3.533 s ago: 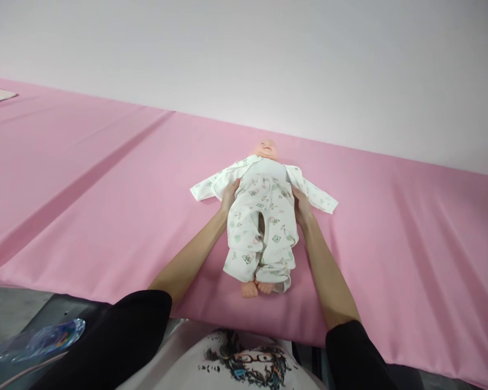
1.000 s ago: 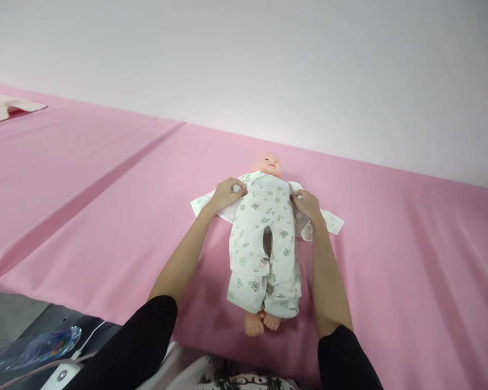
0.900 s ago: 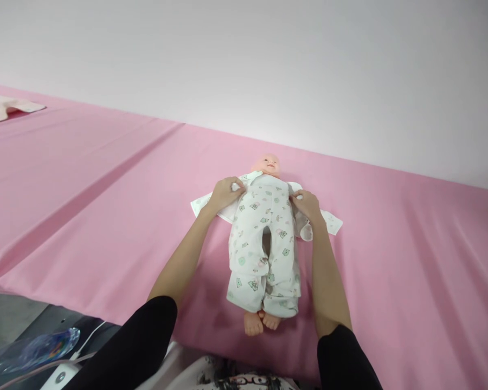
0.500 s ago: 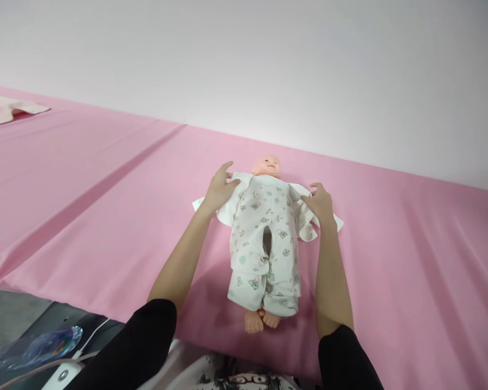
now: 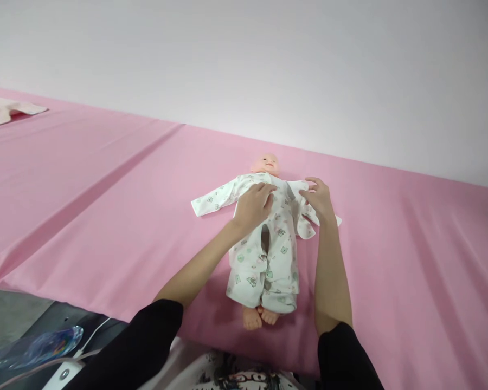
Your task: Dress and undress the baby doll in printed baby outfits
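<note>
A baby doll (image 5: 265,163) lies on its back, head away from me, in white printed trousers (image 5: 244,259) and a white printed baby shirt (image 5: 217,199). My left hand (image 5: 254,207) is over the doll's chest, its bent fingers closed on the shirt front, most of the cloth there hidden beneath them. At the doll's other shoulder, my right hand (image 5: 319,199) hovers by the turned-back right flap of the shirt with thumb and fingers apart. The left sleeve is spread flat; the right one is partly covered by my hand. Bare doll feet (image 5: 252,318) stick out of the trouser legs.
A pink cover (image 5: 117,233) with creases lies over the surface, up against a pale wall (image 5: 244,70). At the far left is a pale pink cloth (image 5: 8,108). Below the near left edge are a clear plastic bottle (image 5: 44,346) and a white power strip (image 5: 63,375) with cables.
My left hand has moved right from the doll's left-side shoulder onto its chest. The shirt's left flap, folded outward before, now lies across the front, showing the printed sleeve. My right hand has barely moved.
</note>
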The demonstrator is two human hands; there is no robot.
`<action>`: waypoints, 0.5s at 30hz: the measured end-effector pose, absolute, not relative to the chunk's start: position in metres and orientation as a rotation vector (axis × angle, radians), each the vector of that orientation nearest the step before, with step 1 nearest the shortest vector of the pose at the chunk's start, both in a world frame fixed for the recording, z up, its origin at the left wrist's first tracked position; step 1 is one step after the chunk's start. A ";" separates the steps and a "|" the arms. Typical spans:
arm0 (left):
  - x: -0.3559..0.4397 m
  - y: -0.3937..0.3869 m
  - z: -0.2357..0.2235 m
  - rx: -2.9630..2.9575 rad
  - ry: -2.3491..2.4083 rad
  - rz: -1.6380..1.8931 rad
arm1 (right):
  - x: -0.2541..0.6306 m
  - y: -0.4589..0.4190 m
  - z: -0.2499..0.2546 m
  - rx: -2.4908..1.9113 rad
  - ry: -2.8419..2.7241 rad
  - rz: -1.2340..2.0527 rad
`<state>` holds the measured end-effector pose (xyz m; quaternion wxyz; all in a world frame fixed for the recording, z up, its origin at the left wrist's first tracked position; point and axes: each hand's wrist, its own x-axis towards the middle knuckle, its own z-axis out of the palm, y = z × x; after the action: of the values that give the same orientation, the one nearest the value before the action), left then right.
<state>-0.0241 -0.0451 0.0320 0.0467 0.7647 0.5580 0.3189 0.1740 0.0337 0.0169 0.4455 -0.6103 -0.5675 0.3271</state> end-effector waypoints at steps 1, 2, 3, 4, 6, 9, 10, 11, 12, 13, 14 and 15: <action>-0.027 -0.040 0.027 2.353 1.760 0.952 | 0.166 0.031 0.020 -1.411 -1.365 0.895; -0.028 -0.037 0.021 2.382 1.802 0.902 | 0.157 0.028 0.024 -1.301 -1.338 0.990; -0.028 -0.035 0.015 2.414 1.829 0.825 | 0.146 0.025 0.027 -1.197 -1.333 1.092; -0.026 -0.035 0.011 2.445 1.841 0.732 | 0.135 0.021 0.028 -1.104 -1.352 1.193; -0.020 -0.038 0.007 2.496 1.835 0.539 | 0.115 0.017 0.029 -0.978 -1.424 1.339; -0.018 -0.049 0.018 2.571 1.765 0.305 | 0.096 0.014 0.022 -0.949 -1.461 1.368; -0.020 -0.054 0.027 2.589 1.723 0.249 | 0.093 0.015 0.019 -0.964 -1.443 1.327; -0.023 -0.061 0.039 2.596 1.661 0.203 | 0.092 0.015 0.016 -0.987 -1.424 1.276; -0.028 -0.068 0.052 2.596 1.577 0.169 | 0.092 0.016 0.012 -1.015 -1.418 1.220; -0.033 -0.078 0.066 2.585 1.458 0.135 | 0.092 0.016 0.009 -1.047 -1.425 1.148; -0.038 -0.090 0.080 2.546 1.335 0.167 | 0.091 0.017 0.006 -1.083 -1.443 1.061; -0.044 -0.103 0.093 2.516 1.244 0.266 | 0.091 0.017 0.003 -1.120 -1.477 0.965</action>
<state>-0.0438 -0.1026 0.0933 0.1605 0.8808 0.4356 0.0931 0.0911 0.0175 0.0033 0.5020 -0.4634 -0.6114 0.3994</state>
